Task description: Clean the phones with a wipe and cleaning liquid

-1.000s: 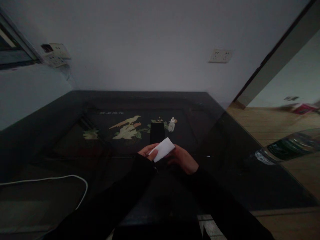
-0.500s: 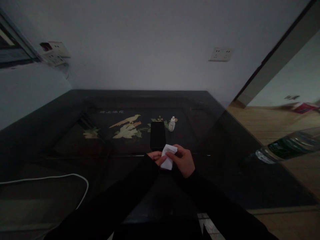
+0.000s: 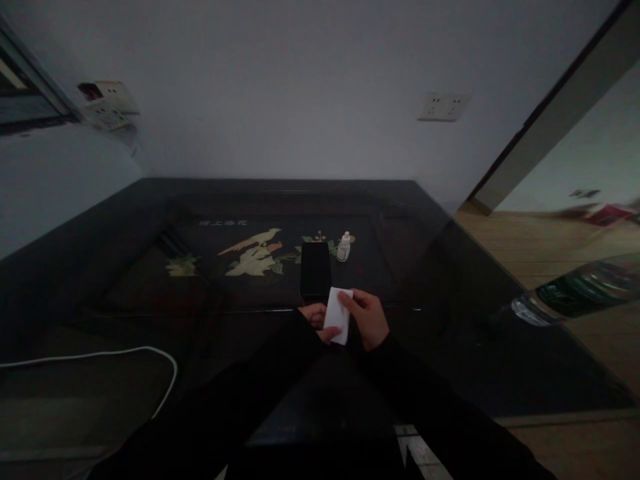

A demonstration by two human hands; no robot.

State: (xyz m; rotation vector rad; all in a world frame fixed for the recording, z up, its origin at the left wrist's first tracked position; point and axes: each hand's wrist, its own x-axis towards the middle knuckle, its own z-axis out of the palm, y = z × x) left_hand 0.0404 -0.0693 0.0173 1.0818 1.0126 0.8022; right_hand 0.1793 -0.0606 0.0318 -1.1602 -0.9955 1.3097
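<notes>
Between my two hands is a white folded tissue (image 3: 336, 319), a narrow upright rectangle. My left hand (image 3: 317, 319) pinches its lower part, the thumb lying across the front. On the upper right edge, my right hand (image 3: 369, 316) is closed with thumb and fingers. Just beyond them a black phone (image 3: 315, 268) lies flat on the dark table (image 3: 425, 267), screen dark. To the right of the phone stands a small white dropper bottle (image 3: 343, 247) with its cap on.
A clear plastic bottle with a green label (image 3: 565, 293) appears at the right side of the table. A white cable (image 3: 145, 349) curves over the left front. Wall sockets (image 3: 444, 107) sit above the table's back edge. A flower-and-bird picture (image 3: 253, 257) decorates the tabletop.
The tissue now looks flatter and narrower. My left thumb has shifted down to its lower end, and my right thumb has moved up near its top.
</notes>
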